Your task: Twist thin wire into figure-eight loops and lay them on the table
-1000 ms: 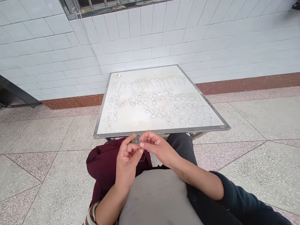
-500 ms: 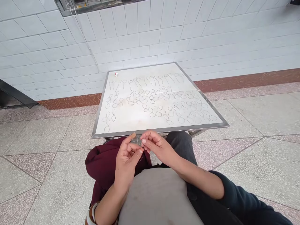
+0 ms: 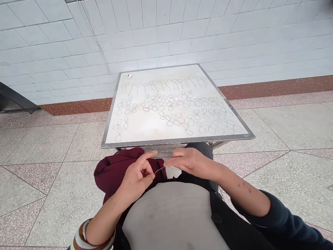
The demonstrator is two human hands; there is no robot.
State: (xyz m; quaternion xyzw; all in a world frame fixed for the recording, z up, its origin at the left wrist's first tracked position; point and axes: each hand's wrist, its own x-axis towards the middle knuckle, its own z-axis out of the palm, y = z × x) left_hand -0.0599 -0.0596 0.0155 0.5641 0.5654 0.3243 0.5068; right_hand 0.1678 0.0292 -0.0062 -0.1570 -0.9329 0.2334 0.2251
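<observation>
Between my two hands, above my lap, runs a thin pale wire (image 3: 159, 169). My left hand (image 3: 137, 175) pinches one end of it between thumb and fingertip, with the index finger stretched forward. The other end is pinched by my right hand (image 3: 191, 162), its fingers pressed together. Whether the strand is metal wire or thread is hard to tell. Just beyond my hands stands a white-topped table (image 3: 143, 128) with a metal rim. On it lie several figure-eight wire loops (image 3: 169, 106) in rows, and a row of single loops with long tails (image 3: 165, 83) at the back.
A small red and white object (image 3: 130, 76) sits at the table's far left corner. Behind the table rises a white tiled wall (image 3: 145, 45) with a cord (image 3: 97, 41) hanging down it. Dark red cloth (image 3: 111, 170) covers my left leg.
My hands have drawn apart, the right one moving to the right, and the wire now stretches between them. The camera view has tilted down slightly. The loops on the table look unmoved.
</observation>
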